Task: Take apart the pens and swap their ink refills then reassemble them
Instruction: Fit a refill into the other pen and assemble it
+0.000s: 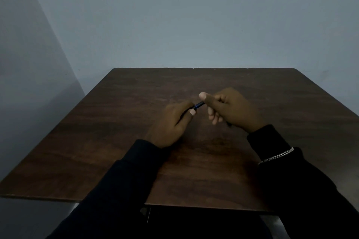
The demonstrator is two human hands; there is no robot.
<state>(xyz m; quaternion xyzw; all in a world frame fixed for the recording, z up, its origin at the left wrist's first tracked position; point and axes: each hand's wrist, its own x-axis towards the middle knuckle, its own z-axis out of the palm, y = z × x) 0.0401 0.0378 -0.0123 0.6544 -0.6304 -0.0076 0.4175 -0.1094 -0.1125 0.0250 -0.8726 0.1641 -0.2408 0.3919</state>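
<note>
A big blue-grey wall (pixel 194 15) fills the far part of the scene. In front of it is a dark brown wooden table (pixel 97 151). 2 arms in black sleeves (pixel 120 190) reach from the near edge to the middle of the table.

The left hand (pixel 174 120) and the right hand (pixel 231 108) meet over the middle of the table, very close together. Between them is 1 dark pen (pixel 199 105) with a bit of blue on it. It is up off the wood, and only a short piece shows between the hands.

The left hand has its fingers curled around the left end of the pen, with the thumb on top. The right hand pinches the right end with its thumb and fingers. I think each hand holds 1 end tight so the pen can be twisted or pulled into 2 parts. It is kept low over the table, so a small part that falls would not go far.

A small dark bit pokes out under the right hand; I cannot tell what it is. I cannot see a 2nd pen.

A thin silver chain (pixel 275 156) lies across the right sleeve.
</note>
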